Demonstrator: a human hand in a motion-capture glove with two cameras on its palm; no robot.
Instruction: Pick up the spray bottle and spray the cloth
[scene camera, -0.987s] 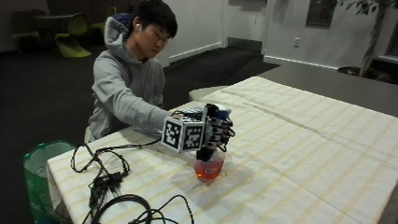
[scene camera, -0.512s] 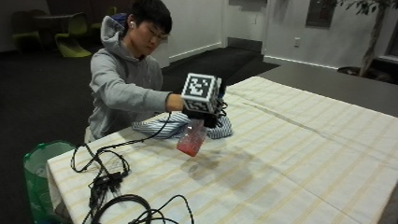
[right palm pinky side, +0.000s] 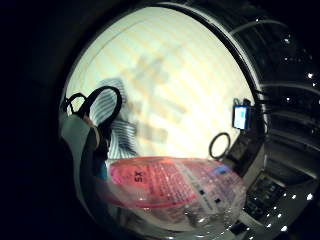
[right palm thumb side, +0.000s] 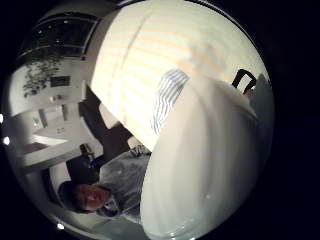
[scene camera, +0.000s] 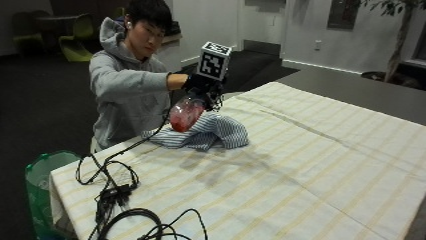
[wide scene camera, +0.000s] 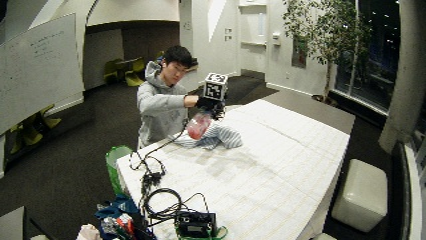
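Cables (scene camera: 120, 200): a tangle of black loops lies on the near corner of the table, by its edge.
Bin (scene camera: 41, 175): a green bin stands on the floor just beside that near corner.
Table (scene camera: 319, 170): covered by a pale cloth with faint yellow stripes; in the little finger side palm view the shadow of hand and bottle falls across it.
Cloth (scene camera: 203, 131): 1 blue-and-white striped cloth lies crumpled on the table near the edge in front of the person; it also shows in the thumb side palm view (right palm thumb side: 167, 97) and the little finger side palm view (right palm pinky side: 112, 117).
Spray bottle (scene camera: 185, 114): clear with pink liquid, lifted off the table and tilted, its base hanging over the near side of the cloth. In the little finger side palm view (right palm pinky side: 175, 190) its printed pink label fills the space close to the palm.
Right hand (scene camera: 200, 84): gloved, raised above the cloth, fingers curled round the top of the spray bottle; which finger is on the trigger cannot be told.
Person (scene camera: 130, 75): in a grey hooded top, seated at the far side of that table edge, right arm stretched out over the cloth.
Plant (wide scene camera: 326, 30): a tall leafy plant stands well beyond the table.
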